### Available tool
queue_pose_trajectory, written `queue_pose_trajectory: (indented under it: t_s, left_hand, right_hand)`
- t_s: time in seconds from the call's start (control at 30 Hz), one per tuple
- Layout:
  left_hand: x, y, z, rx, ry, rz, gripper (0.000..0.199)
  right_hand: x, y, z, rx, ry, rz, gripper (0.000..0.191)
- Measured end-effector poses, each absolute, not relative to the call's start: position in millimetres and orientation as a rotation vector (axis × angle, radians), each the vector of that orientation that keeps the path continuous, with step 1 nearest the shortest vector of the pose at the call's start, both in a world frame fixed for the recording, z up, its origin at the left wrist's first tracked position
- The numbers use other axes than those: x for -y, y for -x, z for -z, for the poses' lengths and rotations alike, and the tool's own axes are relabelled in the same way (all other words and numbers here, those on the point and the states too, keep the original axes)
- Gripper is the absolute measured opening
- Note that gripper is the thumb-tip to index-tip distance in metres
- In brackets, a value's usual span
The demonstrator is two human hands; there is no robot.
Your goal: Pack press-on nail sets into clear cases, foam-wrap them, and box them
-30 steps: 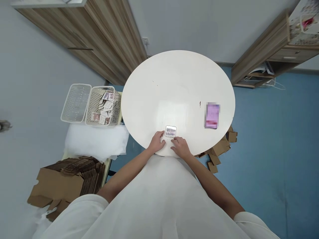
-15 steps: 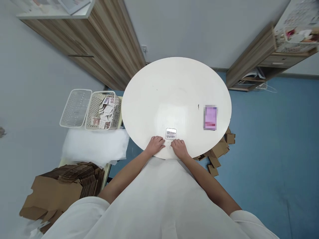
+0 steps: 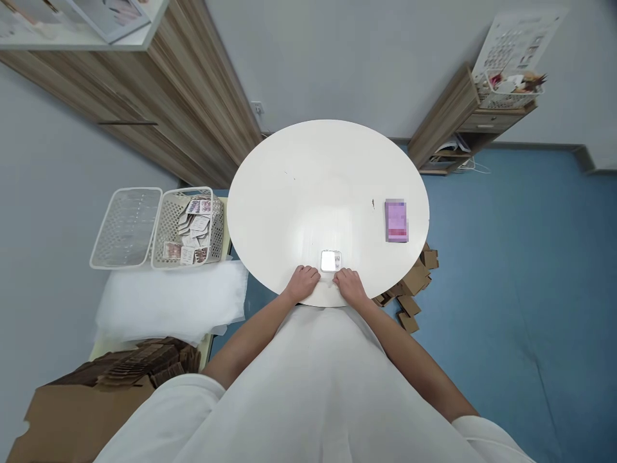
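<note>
A small clear case (image 3: 330, 261) lies flat near the front edge of the white oval table (image 3: 318, 167), with glare over its left part and small shapes showing at its right. My left hand (image 3: 303, 283) rests on the table just left of and below the case, fingers curled together. To the right of the case's lower corner is my right hand (image 3: 350, 286), its fingers also curled. Whether either hand holds something small is hidden by the fingers. A purple box (image 3: 396, 220), partly blurred out, lies on the right side of the table.
At the left stand a basket of cards (image 3: 159, 254), another white basket (image 3: 95, 247), white sheets (image 3: 173, 302) and brown cardboard (image 3: 72, 418). Small cardboard boxes (image 3: 414, 281) lie beneath the table's right edge. A wooden cabinet (image 3: 202, 96) stands behind at left, a shelf unit (image 3: 443, 119) at right.
The view has shifted, so the table and purple box appear further left. Glare now covers part of the case. Both hands remain beside it, with little movement.
</note>
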State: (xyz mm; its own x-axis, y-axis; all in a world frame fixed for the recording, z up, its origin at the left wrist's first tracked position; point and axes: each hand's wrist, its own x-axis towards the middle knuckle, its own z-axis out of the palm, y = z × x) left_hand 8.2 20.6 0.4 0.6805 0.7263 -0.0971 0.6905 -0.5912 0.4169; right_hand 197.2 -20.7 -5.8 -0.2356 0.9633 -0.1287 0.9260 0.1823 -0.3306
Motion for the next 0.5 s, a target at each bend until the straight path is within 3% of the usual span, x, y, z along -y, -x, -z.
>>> queue_pose_trajectory:
  t_s: [0.07, 0.2, 0.33, 0.5]
  left_hand:
    - [-20, -6, -1, -1.097, -2.512, -0.108, 0.021]
    - [-18, -1, -4, -1.051, -2.562, -0.091, 0.022]
    - [-21, 6, -7, -1.100, -2.458, -0.076, 0.023]
    - [-40, 10, -12, -1.281, -2.046, -0.158, 0.021]
  right_hand:
    - [28, -199, -1, 2.309, 1.814, -0.541, 0.021]
    - [47, -206, -6, 2.292, 1.745, -0.470, 0.040]
    - [47, -217, -6, 2.182, 1.847, -0.563, 0.018]
    - [19, -224, -16, 2.013, 2.012, -0.840, 0.026]
